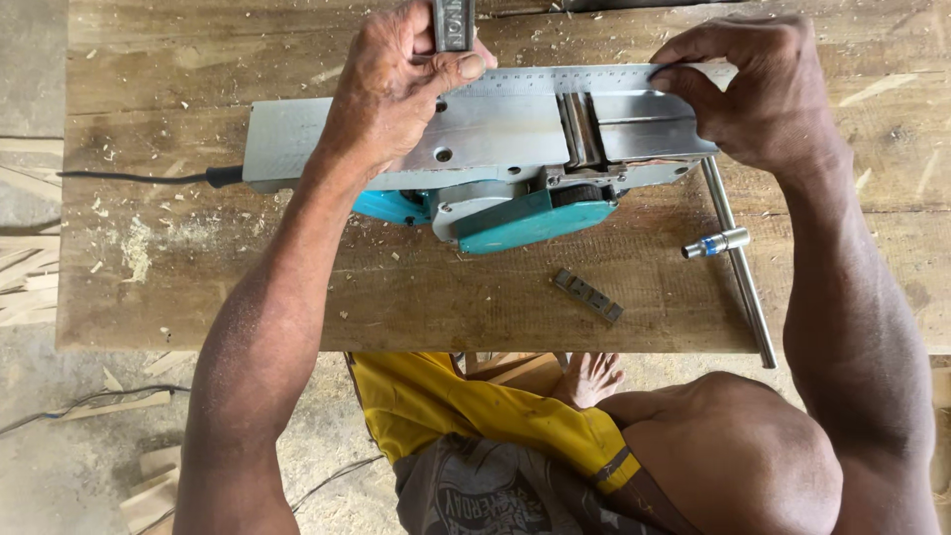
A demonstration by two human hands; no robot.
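An electric planer is being held upside down on a worn wooden workbench, its flat metal sole turned up toward the camera and its teal body hanging toward the near edge. A steel ruler is being laid along the far edge of the sole, its long axis running left to right, parallel to the tool. The left hand is being pressed down over the sole's middle, its fingers closed around a dark upright bar (possibly the stock of a square, though its top is being cut off by the frame). The right hand is pinching the ruler's right end between thumb and fingertips, just past the cutter slot, and is the nearer hand to that slot. A loose ridged blade clamp is lying on the bench near the front edge, well apart from both hands, beside a long steel rod with a small socket fitting. A black cord is trailing off to the left amid wood chips.
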